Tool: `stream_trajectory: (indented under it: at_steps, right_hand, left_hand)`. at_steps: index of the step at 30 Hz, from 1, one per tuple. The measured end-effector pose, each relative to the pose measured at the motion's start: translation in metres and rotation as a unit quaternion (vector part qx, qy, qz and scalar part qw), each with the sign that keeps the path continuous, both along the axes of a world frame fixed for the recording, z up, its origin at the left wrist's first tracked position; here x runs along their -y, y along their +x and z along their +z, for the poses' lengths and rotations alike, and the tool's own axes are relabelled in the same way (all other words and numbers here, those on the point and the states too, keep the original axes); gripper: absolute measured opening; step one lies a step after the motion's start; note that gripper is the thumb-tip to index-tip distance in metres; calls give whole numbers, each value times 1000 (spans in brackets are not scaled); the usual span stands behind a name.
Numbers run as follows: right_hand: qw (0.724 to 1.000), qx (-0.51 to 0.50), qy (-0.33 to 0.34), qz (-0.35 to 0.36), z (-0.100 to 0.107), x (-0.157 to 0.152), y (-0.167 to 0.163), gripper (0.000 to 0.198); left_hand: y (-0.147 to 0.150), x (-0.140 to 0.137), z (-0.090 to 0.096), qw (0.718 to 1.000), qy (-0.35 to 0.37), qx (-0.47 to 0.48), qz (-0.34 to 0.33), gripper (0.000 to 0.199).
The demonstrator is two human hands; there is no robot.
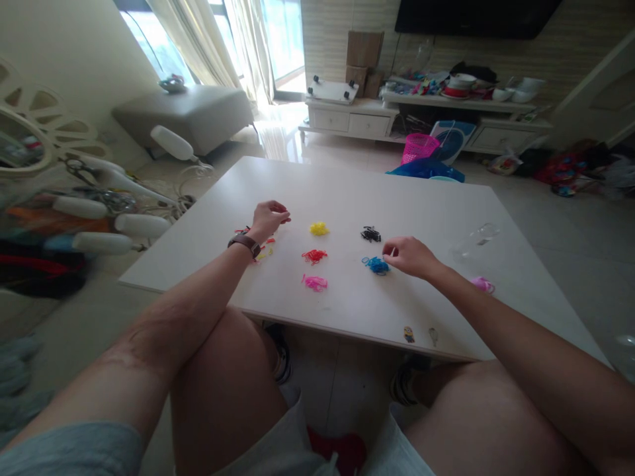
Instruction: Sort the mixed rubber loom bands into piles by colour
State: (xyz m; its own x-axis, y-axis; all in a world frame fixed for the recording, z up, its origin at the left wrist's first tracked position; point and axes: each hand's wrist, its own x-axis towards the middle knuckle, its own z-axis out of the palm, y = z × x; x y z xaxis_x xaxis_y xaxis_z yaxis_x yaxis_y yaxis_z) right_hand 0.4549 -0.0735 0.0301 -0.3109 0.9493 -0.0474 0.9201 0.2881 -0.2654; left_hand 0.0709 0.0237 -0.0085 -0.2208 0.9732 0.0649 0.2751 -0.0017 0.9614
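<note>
My left hand [268, 219], with a brown watch [245, 244] on its wrist, is held above the table's left part, fingers pinched together. What they hold, if anything, is too small to tell. Partly behind that wrist lies a mixed scatter of red, yellow and black bits [268, 251]. At the right edge of a pile of blue rubber bands [378, 266], my right hand [409, 256] has its fingertips closed in a pinch; their contents are unclear. Nearby lie piles of black [371, 234], yellow [319, 229], red [315, 256] and pink rubber bands [315, 283].
The white table [317, 188] carries a clear plastic container [481, 238] and a pink item [482, 284] on the right. Near its front edge lie a small yellow-and-blue figure [408, 334] and a small pale item [433, 336]. A pink basket [419, 147] stands beyond.
</note>
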Motion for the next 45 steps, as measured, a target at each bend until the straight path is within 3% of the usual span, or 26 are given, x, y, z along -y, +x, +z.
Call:
stream_trajectory:
  at_steps: [6, 14, 20, 26, 30, 36, 45]
  right_hand:
    - [995, 61, -77, -2, -5, -5, 8, 16]
    - [995, 62, -83, -4, -7, -7, 11, 20]
    - [996, 57, -73, -5, -7, -7, 11, 23]
    - [997, 53, -55, -4, -7, -7, 11, 23]
    - [997, 50, -52, -3, -8, -8, 12, 23]
    - [998, 48, -50, 0, -9, -8, 12, 23]
    - [997, 49, -57, 7, -5, -4, 7, 24]
  left_hand:
    - [-35, 1, 3, 999, 24, 7, 49, 17]
    - [-74, 17, 0, 997, -8, -27, 68, 19]
    - [-93, 29, -2, 987, -75, -135, -45, 26]
    - [-96, 33, 0, 916, -165, -310, -192, 27]
    - [-95, 29, -5, 886, -206, -354, -217, 23]
    - [-88, 26, -3, 889, -193, -353, -221, 21]
    - [-72, 26, -3, 899, -120, -312, -282, 19]
